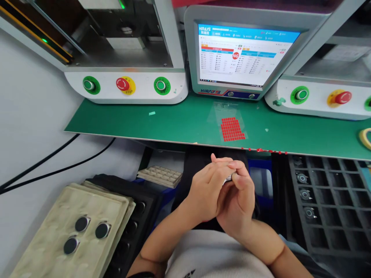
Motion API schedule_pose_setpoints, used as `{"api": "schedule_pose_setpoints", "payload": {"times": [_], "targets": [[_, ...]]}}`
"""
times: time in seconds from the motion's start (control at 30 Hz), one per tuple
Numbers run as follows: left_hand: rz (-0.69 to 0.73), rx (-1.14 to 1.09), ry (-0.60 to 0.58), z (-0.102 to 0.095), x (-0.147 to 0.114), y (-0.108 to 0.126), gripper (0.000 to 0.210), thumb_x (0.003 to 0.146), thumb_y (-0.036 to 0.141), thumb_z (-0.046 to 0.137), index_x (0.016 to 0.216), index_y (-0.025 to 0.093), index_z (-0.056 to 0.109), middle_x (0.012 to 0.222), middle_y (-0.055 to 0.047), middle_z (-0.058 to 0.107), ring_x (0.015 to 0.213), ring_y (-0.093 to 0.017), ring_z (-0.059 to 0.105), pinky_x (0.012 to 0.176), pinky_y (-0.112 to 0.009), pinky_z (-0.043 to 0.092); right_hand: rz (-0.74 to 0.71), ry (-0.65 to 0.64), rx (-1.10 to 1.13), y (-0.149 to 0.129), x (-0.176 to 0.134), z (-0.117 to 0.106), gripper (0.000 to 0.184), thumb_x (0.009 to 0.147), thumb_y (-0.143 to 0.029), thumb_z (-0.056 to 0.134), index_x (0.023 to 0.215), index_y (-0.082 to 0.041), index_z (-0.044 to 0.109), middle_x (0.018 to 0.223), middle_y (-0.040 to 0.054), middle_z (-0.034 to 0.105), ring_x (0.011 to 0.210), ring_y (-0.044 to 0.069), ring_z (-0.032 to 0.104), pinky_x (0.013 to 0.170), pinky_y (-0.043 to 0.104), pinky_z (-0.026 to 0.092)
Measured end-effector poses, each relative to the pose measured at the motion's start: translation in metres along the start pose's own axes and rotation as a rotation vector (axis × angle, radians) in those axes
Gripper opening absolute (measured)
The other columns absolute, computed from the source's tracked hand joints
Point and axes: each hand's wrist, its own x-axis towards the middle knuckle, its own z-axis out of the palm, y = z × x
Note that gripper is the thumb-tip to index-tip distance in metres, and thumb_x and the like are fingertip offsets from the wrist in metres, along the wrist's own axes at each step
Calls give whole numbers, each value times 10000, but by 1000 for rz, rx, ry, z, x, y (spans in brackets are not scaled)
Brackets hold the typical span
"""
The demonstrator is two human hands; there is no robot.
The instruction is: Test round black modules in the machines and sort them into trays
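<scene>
Both hands meet at the lower centre of the frame, just below the front edge of the green mat-covered work surface (179,121). The left hand (207,193) and the right hand (239,200) are curled towards each other with fingers touching, and between their fingertips they pinch a small silver metal part (228,178), of which only a sliver shows. Both hands are closed around it, the rest of the part being hidden by the fingers.

On the surface just above the hands lies a clear plastic sheet carrying a grid of small red square stickers (232,128), and a few loose red stickers sit along the surface's front edge to the right of it. Behind the sheet, at the upper centre, stands a grey-framed monitor (240,54) with a blue-and-white screen showing a red round mark lettered NG. At the upper left is a white machine base with two green round buttons and a red stop button (123,84); a similar base with a green and a red button stands at the upper right.

At the lower left lies a stack of beige moulded pulp trays (58,235), the top one holding three round black discs with silver rims (82,223). At the right a black plastic compartment tray (333,200) holds several small round metal parts in its left column.
</scene>
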Motion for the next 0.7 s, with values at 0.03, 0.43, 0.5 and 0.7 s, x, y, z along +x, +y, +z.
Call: {"api": "schedule_pose_setpoints", "payload": {"times": [0.03,0.43,0.5,0.7], "targets": [[1,-6,-7,0,0,0,200,988,219,434,1146,157,540,1083,-95,724,1050,-158,688,925,-250,539,6,9,3,0,0,0,107,764,-292,620,774,-273,725,901,-29,750,898,145,701,915,312,518],[10,-29,1,1,4,0,208,1015,249,372,1103,165,542,1034,-88,731,1061,-162,692,910,-254,552,-3,-22,3,-5,-1,-4,138,734,-310,641,818,-259,739,940,2,756,968,164,689,914,305,504],[27,-16,-8,1,4,0,209,1010,248,381,1104,157,544,1039,-94,732,1065,-169,691,919,-257,551,-6,-16,13,-4,-1,-4,128,745,-309,629,805,-268,735,922,-11,753,968,161,687,946,317,494],[56,20,-55,2,6,-6,222,987,208,389,1130,148,548,1061,-105,732,1067,-192,690,930,-282,546,19,9,51,0,4,-3,85,742,-289,628,765,-276,709,863,-40,736,874,146,687,964,342,503]]}}
